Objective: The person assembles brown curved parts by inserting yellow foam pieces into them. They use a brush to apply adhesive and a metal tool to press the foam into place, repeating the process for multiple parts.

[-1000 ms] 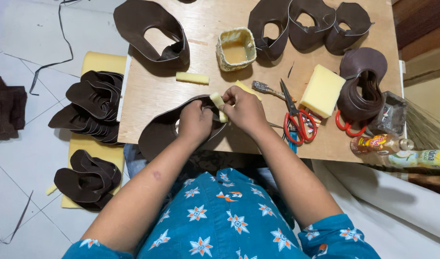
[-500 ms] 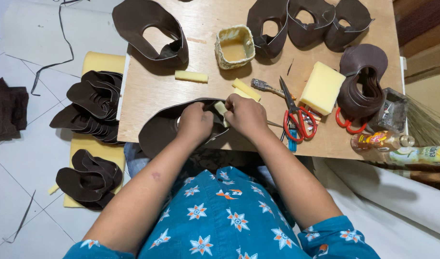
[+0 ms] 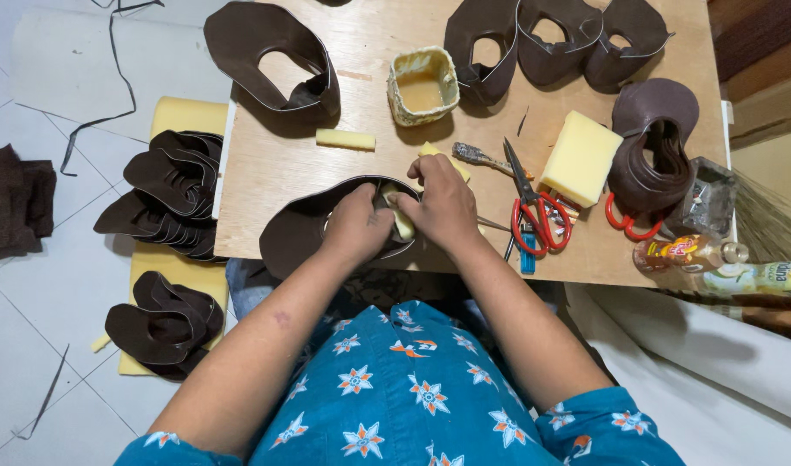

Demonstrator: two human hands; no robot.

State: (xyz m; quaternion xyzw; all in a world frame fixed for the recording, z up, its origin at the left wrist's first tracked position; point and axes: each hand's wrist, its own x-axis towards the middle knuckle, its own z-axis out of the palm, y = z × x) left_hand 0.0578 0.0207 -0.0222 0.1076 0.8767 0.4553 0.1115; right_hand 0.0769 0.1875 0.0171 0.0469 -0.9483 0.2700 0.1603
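A dark brown leather shoe upper (image 3: 296, 229) lies on the near edge of the wooden table (image 3: 266, 168). My left hand (image 3: 356, 226) presses down on its opening. Beside it, my right hand (image 3: 443, 203) grips a small yellow foam piece (image 3: 401, 221) against the leather, close to the left hand. The part of the leather under both hands is hidden.
On the table stand a yellowish glue tub (image 3: 423, 85), a foam strip (image 3: 345, 139), a brush (image 3: 477, 157), red-handled scissors (image 3: 538, 211), a yellow foam block (image 3: 581, 158) and more brown uppers (image 3: 270, 56). Bottles (image 3: 697, 255) lie at the right edge. Stacked uppers (image 3: 171, 194) rest on the floor, left.
Both hands have shifted slightly along the leather opening, the right hand rubbing the foam piece toward the left hand. The rest of the table is unchanged.
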